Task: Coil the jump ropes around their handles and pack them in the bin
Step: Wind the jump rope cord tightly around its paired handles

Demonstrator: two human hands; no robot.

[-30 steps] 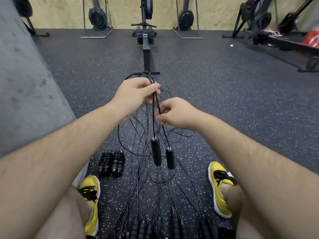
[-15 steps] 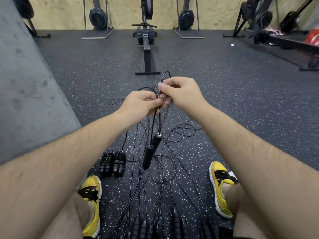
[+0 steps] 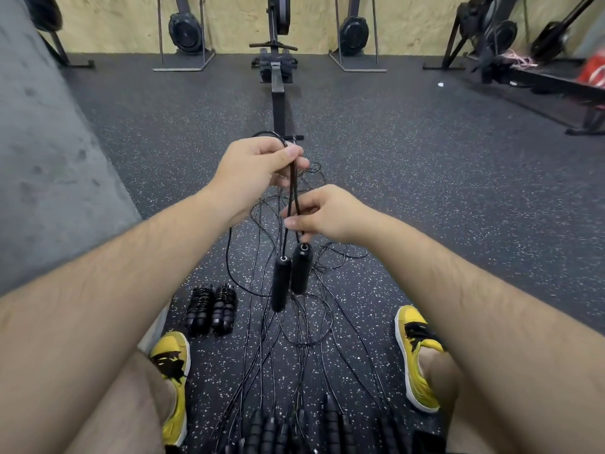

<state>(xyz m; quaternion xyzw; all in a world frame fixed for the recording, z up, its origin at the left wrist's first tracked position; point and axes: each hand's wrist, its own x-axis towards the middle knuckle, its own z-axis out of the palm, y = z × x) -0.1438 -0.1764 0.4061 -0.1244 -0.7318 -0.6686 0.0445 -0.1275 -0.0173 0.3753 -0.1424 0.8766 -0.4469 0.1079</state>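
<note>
My left hand (image 3: pixel 258 173) pinches the doubled black cord of a jump rope (image 3: pixel 293 188) above the floor. Lower down, my right hand (image 3: pixel 322 213) pinches the same two strands just above the handles. The two black handles (image 3: pixel 291 276) hang side by side below my right hand. Several other loose black ropes (image 3: pixel 294 339) lie tangled on the speckled floor between my feet. A coiled rope bundle (image 3: pixel 211 309) lies on the floor near my left shoe. No bin is in view.
More black handles (image 3: pixel 330 424) lie in a row at the bottom edge. My yellow shoes (image 3: pixel 415 355) flank the ropes. A grey concrete wall (image 3: pixel 49 175) rises on the left. A rowing machine (image 3: pixel 278 70) and other gym frames stand at the back.
My right hand has dropped from above the left hand to just over the handles, sliding down the cord. My left hand has risen and the handles now hang straighter.
</note>
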